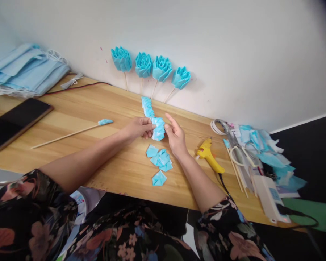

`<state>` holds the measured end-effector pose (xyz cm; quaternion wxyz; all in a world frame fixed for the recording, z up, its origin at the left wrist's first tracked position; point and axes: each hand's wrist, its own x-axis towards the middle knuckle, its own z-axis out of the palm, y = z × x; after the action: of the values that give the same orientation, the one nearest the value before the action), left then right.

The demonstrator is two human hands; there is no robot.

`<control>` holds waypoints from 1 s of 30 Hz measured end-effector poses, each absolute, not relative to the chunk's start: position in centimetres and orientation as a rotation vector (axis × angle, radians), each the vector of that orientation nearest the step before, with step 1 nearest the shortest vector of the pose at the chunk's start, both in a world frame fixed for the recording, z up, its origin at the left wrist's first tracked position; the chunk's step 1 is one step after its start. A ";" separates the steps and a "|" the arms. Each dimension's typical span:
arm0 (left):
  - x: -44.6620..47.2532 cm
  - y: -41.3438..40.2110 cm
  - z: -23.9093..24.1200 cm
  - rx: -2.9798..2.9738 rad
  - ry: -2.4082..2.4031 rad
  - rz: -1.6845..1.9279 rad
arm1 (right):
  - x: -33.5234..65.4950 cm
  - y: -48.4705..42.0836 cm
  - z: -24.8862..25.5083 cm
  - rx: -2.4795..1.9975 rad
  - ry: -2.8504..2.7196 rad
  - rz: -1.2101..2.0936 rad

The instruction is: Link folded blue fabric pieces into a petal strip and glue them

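Note:
A strip of folded light-blue petals lies on the wooden table, running toward the wall. My left hand pinches its near end from the left. My right hand touches the same end from the right, its fingers stretched and held together. Several loose folded blue pieces lie just in front of my hands. A wooden stick with a small blue wrapped tip rests to the left.
Several blue fabric roses on sticks lean on the wall. A stack of blue face masks and a dark phone sit at left. A yellow glue gun, scissors, sticks and blue scraps lie at right.

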<state>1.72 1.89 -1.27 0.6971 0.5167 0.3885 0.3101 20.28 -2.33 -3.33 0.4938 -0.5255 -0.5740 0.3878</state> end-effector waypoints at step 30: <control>1.9 1.7 -0.9 1.273 0.877 0.595 | 20.3 -2.1 -3.7 -1.184 -1.327 1.000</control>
<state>1.86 1.71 -0.93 0.6762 0.5661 0.3900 0.2649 20.25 -2.11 -3.70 0.5231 -0.4945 -0.5543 0.4178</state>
